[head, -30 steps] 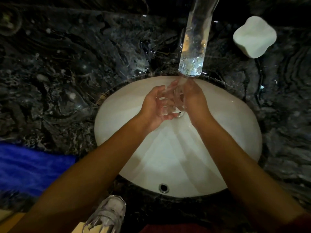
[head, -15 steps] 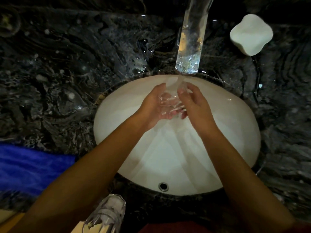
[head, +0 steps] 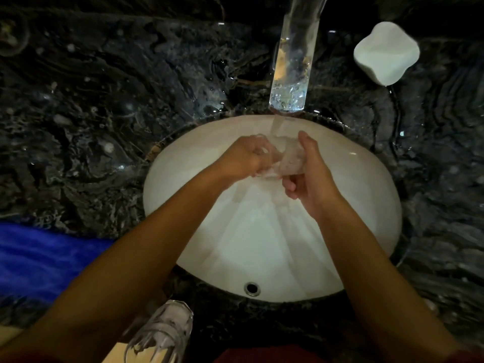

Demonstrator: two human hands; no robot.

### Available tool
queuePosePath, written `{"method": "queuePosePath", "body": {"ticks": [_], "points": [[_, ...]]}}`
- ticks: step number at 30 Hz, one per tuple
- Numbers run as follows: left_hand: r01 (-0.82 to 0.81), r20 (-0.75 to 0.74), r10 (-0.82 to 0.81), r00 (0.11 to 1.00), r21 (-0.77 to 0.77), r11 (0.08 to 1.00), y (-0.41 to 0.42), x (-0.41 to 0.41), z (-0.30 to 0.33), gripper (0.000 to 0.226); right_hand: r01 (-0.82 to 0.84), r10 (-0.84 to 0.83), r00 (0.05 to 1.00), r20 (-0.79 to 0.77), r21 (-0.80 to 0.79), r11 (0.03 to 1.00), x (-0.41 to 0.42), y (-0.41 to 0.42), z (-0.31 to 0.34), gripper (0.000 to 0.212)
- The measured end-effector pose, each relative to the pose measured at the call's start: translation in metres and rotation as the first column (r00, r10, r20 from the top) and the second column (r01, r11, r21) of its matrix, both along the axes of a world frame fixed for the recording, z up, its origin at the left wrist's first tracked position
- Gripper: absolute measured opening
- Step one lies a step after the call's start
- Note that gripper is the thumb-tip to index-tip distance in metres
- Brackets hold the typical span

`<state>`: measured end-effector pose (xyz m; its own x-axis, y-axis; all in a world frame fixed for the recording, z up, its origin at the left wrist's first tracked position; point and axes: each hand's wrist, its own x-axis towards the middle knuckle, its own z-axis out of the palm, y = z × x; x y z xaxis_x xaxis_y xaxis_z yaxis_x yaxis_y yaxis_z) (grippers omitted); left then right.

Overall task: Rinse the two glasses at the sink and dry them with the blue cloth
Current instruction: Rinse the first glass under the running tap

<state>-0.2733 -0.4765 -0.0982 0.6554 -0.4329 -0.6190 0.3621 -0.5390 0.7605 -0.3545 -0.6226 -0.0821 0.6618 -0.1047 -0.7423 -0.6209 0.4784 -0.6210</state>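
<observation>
A clear glass [head: 286, 159] lies sideways between my two hands over the white sink basin [head: 262, 247], right under the water stream from the tap [head: 293, 69]. My left hand [head: 243, 158] grips its left end, fingers partly behind the glass. My right hand [head: 311, 176] wraps its right end, thumb up. A second clear glass [head: 163, 334] stands on the counter's near edge, below my left forearm. The blue cloth [head: 44, 260] lies on the counter at the left.
Dark marbled counter [head: 104, 113] surrounds the basin and looks wet near the tap. A white rounded soap dish or bar [head: 386, 52] sits at the back right. The overflow hole [head: 252, 288] is at the basin's near wall.
Both hands have turned the glass under the stream; my right hand slid from over the glass to its right end, and the glass now lies more sideways.
</observation>
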Motion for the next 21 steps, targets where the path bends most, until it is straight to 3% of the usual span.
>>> {"method": "queuePosePath", "body": {"ticks": [4, 6, 8, 12, 15, 19, 21], "points": [[-0.08, 0.015, 0.082, 0.997, -0.097, 0.992, -0.005, 0.02, 0.008, 0.006, -0.006, 0.015, 0.995, 0.103, -0.092, 0.996, 0.005, 0.002, 0.002, 0.036], [-0.106, -0.009, 0.106, 0.994, -0.129, 0.986, -0.006, 0.022, 0.007, 0.004, 0.038, -0.021, 0.993, 0.119, -0.148, 0.988, 0.008, 0.003, 0.002, 0.045], [-0.118, 0.003, 0.118, 0.993, -0.084, 0.99, -0.006, 0.023, 0.003, 0.012, 0.066, -0.038, 0.988, 0.152, -0.186, 0.98, 0.01, 0.002, 0.002, 0.04], [-0.108, -0.174, 0.095, 0.98, -0.066, 0.992, -0.001, 0.025, -0.007, 0.029, 0.077, -0.015, 0.969, 0.246, -0.244, 0.967, 0.004, 0.0, 0.004, 0.042], [-0.091, -0.219, 0.061, 0.974, -0.131, 0.987, -0.005, 0.028, -0.009, 0.02, 0.11, -0.03, 0.957, 0.288, -0.267, 0.957, -0.001, -0.004, 0.005, 0.039], [0.032, -0.258, -0.1, 0.961, -0.256, 0.966, -0.009, 0.028, 0.0, 0.018, 0.18, -0.149, 0.955, 0.257, -0.102, 0.978, -0.006, -0.009, 0.005, 0.048], [-0.055, -0.321, -0.046, 0.946, -0.298, 0.953, -0.005, 0.029, -0.001, 0.022, 0.204, -0.197, 0.957, 0.215, -0.012, 0.979, -0.009, -0.014, 0.001, 0.044]]}}
